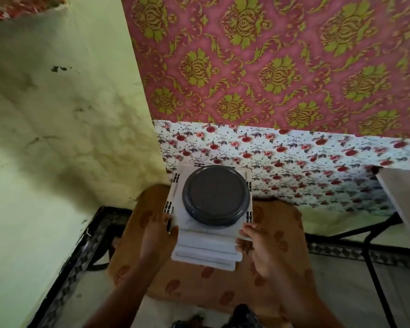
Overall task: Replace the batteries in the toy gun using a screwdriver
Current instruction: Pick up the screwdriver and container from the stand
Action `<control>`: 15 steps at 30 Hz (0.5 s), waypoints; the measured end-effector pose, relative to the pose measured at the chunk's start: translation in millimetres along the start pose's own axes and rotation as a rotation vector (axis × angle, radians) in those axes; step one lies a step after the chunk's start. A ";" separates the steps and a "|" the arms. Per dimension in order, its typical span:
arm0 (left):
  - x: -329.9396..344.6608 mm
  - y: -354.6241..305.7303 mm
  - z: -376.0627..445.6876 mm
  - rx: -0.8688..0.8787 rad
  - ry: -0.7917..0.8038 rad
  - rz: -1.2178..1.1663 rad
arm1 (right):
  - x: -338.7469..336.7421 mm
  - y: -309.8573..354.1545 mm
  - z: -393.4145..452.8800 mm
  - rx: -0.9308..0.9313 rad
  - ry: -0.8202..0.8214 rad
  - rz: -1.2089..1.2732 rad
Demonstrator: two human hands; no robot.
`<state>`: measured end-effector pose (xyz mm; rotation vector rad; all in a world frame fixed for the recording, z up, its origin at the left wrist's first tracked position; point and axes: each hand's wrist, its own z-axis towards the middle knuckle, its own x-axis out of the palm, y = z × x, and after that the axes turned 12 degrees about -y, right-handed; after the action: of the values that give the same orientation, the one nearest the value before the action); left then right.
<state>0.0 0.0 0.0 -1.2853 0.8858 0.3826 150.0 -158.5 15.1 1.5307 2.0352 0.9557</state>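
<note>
A stack of white plastic trays (pixel 207 250) with a white basket-like piece under a dark grey round plate (pixel 216 194) sits on top of it, held above a brown patterned cushion (pixel 194 285). My left hand (pixel 155 235) grips the stack's left edge, with a thin dark object, perhaps a pen or screwdriver, pinched against it. My right hand (pixel 258 247) grips the stack's right edge. No toy gun or batteries are in view.
A pale green wall (pixel 64 138) stands at the left, pink and gold wallpaper (pixel 270 62) ahead, and a floral sheet (pixel 305 166) below it. A white board (pixel 405 200) leans in at the right, above a black metal frame (pixel 376 280) on the floor.
</note>
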 end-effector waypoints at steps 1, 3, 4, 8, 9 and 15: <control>3.6 2.8 7.6 0.018 0.033 0.054 | 6.1 2.5 4.0 0.010 -0.009 -0.037; 10.6 9.6 21.5 0.045 0.088 0.182 | 16.8 3.6 17.1 0.034 -0.034 -0.086; 11.8 9.6 23.9 0.052 0.120 0.249 | 20.8 3.7 22.0 0.046 -0.054 -0.095; 20.0 22.0 37.6 0.109 0.161 0.349 | 32.6 0.7 33.7 0.063 -0.095 -0.144; 21.1 25.7 40.7 0.122 0.160 0.336 | 33.7 -0.4 35.8 0.061 -0.097 -0.138; 19.7 35.2 53.7 0.113 0.196 0.266 | 38.7 -0.4 36.3 0.068 -0.091 0.013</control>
<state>6.9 55.7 -36.9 -1.1159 1.2343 0.4135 162.7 -111.9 -7.0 1.5943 2.0149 0.8144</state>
